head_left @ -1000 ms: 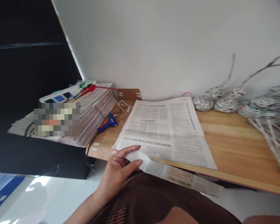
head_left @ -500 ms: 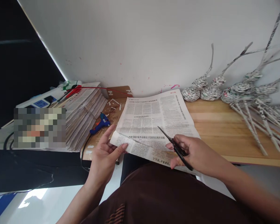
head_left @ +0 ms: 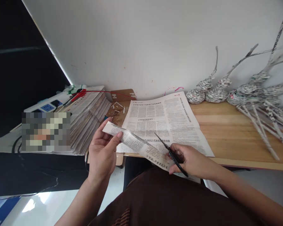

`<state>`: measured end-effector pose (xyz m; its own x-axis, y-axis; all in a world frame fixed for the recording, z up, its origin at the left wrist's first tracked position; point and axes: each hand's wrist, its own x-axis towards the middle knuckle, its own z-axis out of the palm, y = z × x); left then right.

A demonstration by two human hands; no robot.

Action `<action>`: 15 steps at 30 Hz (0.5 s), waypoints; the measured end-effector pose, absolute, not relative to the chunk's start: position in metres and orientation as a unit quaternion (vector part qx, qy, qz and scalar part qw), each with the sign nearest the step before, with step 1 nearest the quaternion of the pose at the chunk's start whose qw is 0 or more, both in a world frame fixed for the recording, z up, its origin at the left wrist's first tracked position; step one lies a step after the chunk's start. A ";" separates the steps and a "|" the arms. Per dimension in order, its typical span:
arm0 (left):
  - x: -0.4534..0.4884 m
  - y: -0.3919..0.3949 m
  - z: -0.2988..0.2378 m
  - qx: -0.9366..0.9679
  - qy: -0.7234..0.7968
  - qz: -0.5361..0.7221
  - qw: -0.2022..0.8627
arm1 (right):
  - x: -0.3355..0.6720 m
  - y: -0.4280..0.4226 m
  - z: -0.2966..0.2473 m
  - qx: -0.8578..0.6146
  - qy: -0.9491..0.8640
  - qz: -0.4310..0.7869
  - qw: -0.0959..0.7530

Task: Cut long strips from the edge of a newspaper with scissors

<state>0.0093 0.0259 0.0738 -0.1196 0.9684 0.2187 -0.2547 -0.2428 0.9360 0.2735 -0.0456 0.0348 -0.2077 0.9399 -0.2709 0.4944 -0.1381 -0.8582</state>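
My left hand (head_left: 105,144) pinches the left end of a folded newspaper strip (head_left: 136,145), thumb on top and fingers behind. The strip slants down to the right across the front of the table. My right hand (head_left: 187,160) is closed around a pair of black-handled scissors (head_left: 172,153), whose blades point up and to the left above the strip. The strip's right part runs beneath the scissors and my right hand. Under both lies a large newspaper sheet (head_left: 153,116), flat on the wooden table (head_left: 217,125).
A tall stack of newspapers (head_left: 91,116) and a power strip (head_left: 47,107) stand at the left. Paper scraps (head_left: 118,106) lie on brown board behind my left hand. Gourd-shaped woven paper pieces (head_left: 195,96) line the wall at right, near several rolled paper sticks (head_left: 259,131).
My left hand has lifted its end of the strip up and to the left, now covering most of the blue glue gun. The strip has come away from the sheet's front edge.
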 end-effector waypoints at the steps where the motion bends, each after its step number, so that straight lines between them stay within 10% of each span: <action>1: 0.010 0.028 0.074 0.456 0.384 0.648 0.473 | 0.273 -0.045 0.033 -0.583 -0.615 0.477 0.232; 15: 0.013 0.072 0.108 0.441 0.301 0.758 0.375 | 0.282 -0.046 0.038 -0.591 -0.607 0.454 0.275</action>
